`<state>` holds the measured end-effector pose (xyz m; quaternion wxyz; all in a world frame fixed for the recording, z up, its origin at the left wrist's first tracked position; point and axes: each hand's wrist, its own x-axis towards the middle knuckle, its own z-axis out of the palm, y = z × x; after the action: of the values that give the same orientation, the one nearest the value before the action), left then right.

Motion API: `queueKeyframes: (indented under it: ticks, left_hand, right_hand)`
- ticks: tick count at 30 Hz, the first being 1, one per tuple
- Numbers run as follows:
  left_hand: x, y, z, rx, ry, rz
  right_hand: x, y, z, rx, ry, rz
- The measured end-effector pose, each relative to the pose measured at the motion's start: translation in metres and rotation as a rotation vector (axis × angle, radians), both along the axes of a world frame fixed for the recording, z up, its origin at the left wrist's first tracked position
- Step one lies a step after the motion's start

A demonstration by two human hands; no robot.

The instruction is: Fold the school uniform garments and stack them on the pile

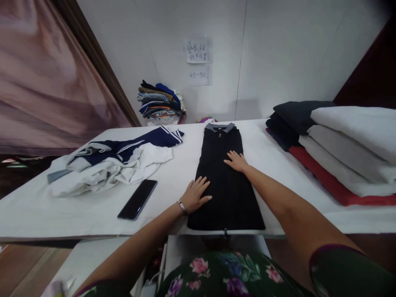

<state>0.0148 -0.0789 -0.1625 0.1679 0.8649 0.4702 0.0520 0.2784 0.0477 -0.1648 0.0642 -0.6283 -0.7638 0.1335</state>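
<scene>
A black garment with a grey collar [227, 189] lies flat in a long narrow shape on the white table, its collar at the far end and a zip pull near the neck. My left hand [198, 195] rests on its left side, fingers spread. Farther up, my right hand [237, 161] lies on the right side with the fingers stretched out. Both palms are down on the cloth and neither hand grips anything. To the left of my left hand is a dark phone [137, 199].
Rumpled navy [148, 139] and white clothes [123, 171] lie at the left. Folded clothes are stacked at the right, with a white one [359, 128] on top. Another clothes pile [161, 103] stands against the back wall, near two paper signs [199, 51]. The white table's [93, 222] front edge is close to me.
</scene>
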Motion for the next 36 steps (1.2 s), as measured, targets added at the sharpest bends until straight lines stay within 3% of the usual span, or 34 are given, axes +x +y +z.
queueKeyframes:
  ticks: [4, 8, 13, 17, 21, 26, 31, 36]
  left_hand:
    - [-0.012, -0.027, -0.003, 0.034, -0.045, 0.010]
    - [-0.026, -0.041, -0.002, 0.010, -0.098, -0.002]
    - [-0.042, -0.047, -0.001, 0.063, -0.195, -0.054]
    - [-0.048, -0.040, -0.002, 0.146, -0.230, -0.058]
    - [-0.043, -0.028, -0.002, 0.187, -0.134, -0.087]
    - [-0.041, -0.019, -0.001, 0.229, -0.088, -0.168]
    - [-0.051, -0.013, -0.005, 0.327, -0.133, -0.203]
    - [-0.046, -0.001, -0.004, 0.391, -0.124, -0.271]
  right_hand:
    - [0.007, -0.025, 0.005, -0.055, 0.017, -0.001]
    - [0.027, -0.073, -0.004, -0.044, 0.065, 0.086]
    - [0.055, -0.138, -0.012, 0.010, 0.135, 0.173]
    - [0.061, -0.167, -0.004, 0.047, 0.199, 0.155]
    - [0.049, -0.177, 0.004, 0.097, 0.200, 0.204]
    - [0.040, -0.177, 0.002, -0.008, 0.122, 0.322]
    - [0.053, -0.171, -0.003, 0.042, 0.283, 0.254]
    - [0.061, -0.163, -0.014, 0.102, 0.227, 0.202]
